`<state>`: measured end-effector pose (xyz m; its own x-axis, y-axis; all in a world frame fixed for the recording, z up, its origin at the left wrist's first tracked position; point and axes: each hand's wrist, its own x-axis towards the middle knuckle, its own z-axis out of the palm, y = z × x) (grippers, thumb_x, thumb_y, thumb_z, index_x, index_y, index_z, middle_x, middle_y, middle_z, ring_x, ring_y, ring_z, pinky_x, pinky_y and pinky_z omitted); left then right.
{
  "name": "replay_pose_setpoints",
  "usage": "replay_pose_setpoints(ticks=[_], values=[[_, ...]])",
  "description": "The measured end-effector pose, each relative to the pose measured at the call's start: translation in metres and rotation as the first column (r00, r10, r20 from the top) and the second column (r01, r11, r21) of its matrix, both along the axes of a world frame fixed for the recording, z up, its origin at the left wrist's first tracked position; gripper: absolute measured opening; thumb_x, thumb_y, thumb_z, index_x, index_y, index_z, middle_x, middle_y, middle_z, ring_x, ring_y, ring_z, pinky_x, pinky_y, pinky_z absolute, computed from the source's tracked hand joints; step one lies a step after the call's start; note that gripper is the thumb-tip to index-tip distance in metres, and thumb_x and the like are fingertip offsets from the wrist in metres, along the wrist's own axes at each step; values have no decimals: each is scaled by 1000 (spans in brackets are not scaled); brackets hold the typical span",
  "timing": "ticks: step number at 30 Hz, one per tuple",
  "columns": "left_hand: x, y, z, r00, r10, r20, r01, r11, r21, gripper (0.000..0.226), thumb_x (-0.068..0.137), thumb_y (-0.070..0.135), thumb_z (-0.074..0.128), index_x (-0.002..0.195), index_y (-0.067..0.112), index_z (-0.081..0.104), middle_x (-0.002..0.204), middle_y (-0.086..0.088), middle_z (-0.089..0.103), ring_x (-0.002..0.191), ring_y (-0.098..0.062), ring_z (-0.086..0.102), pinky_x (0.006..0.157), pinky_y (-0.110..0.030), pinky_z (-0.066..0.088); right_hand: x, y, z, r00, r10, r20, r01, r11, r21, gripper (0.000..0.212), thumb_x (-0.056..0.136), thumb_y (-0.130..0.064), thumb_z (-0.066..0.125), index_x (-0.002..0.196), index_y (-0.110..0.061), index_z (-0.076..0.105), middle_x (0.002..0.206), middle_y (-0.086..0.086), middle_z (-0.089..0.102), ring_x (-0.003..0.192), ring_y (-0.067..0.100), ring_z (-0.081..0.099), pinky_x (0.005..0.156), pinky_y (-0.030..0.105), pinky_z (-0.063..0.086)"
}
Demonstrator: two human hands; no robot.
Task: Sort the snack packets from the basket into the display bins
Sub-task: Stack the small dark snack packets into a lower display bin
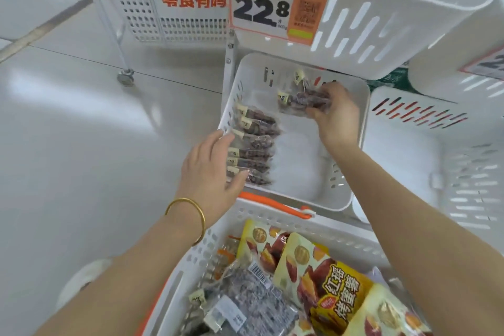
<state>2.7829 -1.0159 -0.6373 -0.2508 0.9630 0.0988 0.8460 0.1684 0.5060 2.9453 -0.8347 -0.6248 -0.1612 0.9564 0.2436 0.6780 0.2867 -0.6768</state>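
Clear plastic snack packets of dark dried fruit, small bundle, hanging over far end of white slotted plastic display bin. Right hand gripping bundle, fingers curled round it. Left hand, fingers straight, touching overlapping row of matching packets along bin's left wall. Risk: slick bundle fanning apart on release, or row slumping once unsupported. Yellow sweet-potato packets waiting in white perforated basket below.

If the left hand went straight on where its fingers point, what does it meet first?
Probably the packet row along the bin's left wall; the left hand looks almost on it, depth unclear.
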Motion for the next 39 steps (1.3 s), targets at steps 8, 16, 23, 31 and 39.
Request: replay_pose_setpoints(ticks=[8, 16, 23, 31, 39], values=[[0, 2, -3, 1000, -26, -2, 26, 1000, 8, 58, 92, 32, 49, 143, 14, 28, 148, -2, 29, 135, -17, 22, 112, -27, 16, -63, 19, -19, 973, 228, -38, -227, 912, -341, 53, 90, 10, 37, 138, -12, 39, 138, 12, 44, 112, 25, 50, 75, 25, 42], [-1, 2, -4, 999, -18, 27, 18, 1000, 10, 57, 93, 31, 47, 144, 15, 27, 148, 1, 29, 135, -14, 19, 111, -23, 14, -72, 18, -14, 944, 171, -283, -298, 810, -505, 56, 88, -5, 44, 142, -18, 36, 147, 6, 31, 130, 21, 34, 93, 27, 32], [-2, 3, -4, 1000, -1, 23, 1, 1000, -17, 57, 92, 28, 48, 143, 13, 28, 147, -2, 30, 134, -18, 22, 111, -28, 19, -32, -4, 1, 956, 211, -204, -283, 850, -445, 61, 91, -12, 45, 147, -28, 26, 155, -1, 21, 142, 19, 21, 113, 37, 23], [1, 2, 4, 990, -19, -139, 19, 1000, -3, 48, 92, 21, 50, 136, 5, 38, 138, -14, 43, 125, -32, 36, 104, -40, 29, 77, -137, 60, 930, 297, -214, -354, 879, -320, 43, 87, 4, 49, 117, -26, 54, 125, -2, 55, 112, 15, 54, 94, 28, 45], [36, -43, 31, 963, -150, -224, 169, 983, 69, 29, 93, 19, 48, 120, 8, 55, 117, -11, 57, 110, -30, 49, 95, -39, 38, 138, -204, 64, 929, 365, 56, -309, 851, -424, 31, 86, 2, 50, 109, -13, 64, 99, 2, 67, 92, 14, 61, 77, 17, 47]])
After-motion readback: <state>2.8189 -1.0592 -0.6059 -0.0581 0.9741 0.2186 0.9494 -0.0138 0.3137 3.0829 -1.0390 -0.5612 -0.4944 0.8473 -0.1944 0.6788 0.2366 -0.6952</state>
